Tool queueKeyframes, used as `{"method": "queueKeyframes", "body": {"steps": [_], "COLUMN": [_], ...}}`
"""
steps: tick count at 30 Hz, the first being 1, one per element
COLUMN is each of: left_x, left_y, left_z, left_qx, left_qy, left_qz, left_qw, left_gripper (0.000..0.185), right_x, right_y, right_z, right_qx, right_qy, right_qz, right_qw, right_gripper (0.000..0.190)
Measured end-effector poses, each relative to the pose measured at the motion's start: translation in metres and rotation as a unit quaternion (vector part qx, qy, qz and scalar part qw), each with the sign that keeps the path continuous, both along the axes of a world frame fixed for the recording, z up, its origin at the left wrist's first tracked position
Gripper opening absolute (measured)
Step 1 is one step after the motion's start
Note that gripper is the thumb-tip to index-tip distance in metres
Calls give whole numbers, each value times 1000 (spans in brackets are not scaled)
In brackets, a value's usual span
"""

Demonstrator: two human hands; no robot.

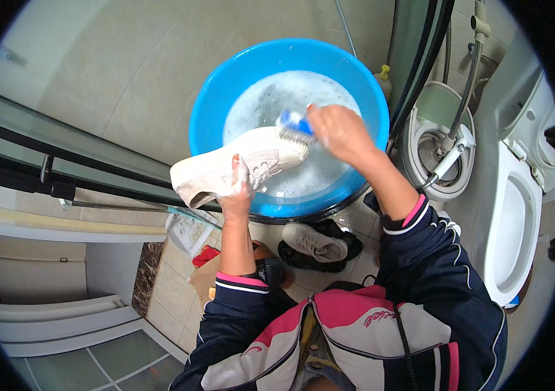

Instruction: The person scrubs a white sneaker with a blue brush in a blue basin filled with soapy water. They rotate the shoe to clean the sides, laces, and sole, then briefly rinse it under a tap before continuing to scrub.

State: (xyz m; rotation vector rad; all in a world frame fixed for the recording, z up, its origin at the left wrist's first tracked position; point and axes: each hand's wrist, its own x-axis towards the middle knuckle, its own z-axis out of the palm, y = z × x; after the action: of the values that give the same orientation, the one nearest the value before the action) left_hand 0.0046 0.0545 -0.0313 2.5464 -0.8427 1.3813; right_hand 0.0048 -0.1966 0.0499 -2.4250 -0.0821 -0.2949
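Observation:
A wet white lace-up shoe [219,163] lies on its side over the near left rim of a large blue plastic basin [223,80]. Around its middle, by the laces, my left hand [237,185] grips it, with suds on the fingers. My right hand [341,132] holds a blue-and-white scrubbing brush [298,128], slightly blurred, with its bristles at the toe of the shoe. Foamy water [316,88] fills the bottom of the basin. The brush's handle is mostly hidden in my right fist.
Another light shoe [314,242] rests on dark footwear on the tiled floor below the basin. A toilet [514,229] and a bucket with a shower head [439,146] stand at the right. Behind the basin is a bottle with a yellow pump [383,78]. A glass door rail [86,161] runs left.

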Motion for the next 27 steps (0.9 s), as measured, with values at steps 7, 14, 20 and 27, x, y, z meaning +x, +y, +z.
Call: {"method": "queueKeyframes", "body": {"steps": [7, 14, 20, 27], "left_x": [-2, -3, 2, 2], "left_y": [-6, -6, -1, -18], "left_z": [-3, 6, -3, -16], "left_qx": [-36, -8, -54, -545], "left_qy": [41, -3, 39, 281], "left_qz": [-20, 5, -16, -149], "left_qw": [998, 1000, 998, 776], "left_gripper": [27, 41, 30, 20], "right_x": [11, 25, -7, 17], "right_y": [12, -11, 16, 0], "right_z": [-29, -42, -5, -45], "right_qx": [-23, -51, -20, -83], "right_qy": [49, 6, 34, 40], "right_qz": [-69, -137, -27, -82], "right_qw": [996, 989, 999, 992], "right_gripper": [50, 50, 49, 46]}}
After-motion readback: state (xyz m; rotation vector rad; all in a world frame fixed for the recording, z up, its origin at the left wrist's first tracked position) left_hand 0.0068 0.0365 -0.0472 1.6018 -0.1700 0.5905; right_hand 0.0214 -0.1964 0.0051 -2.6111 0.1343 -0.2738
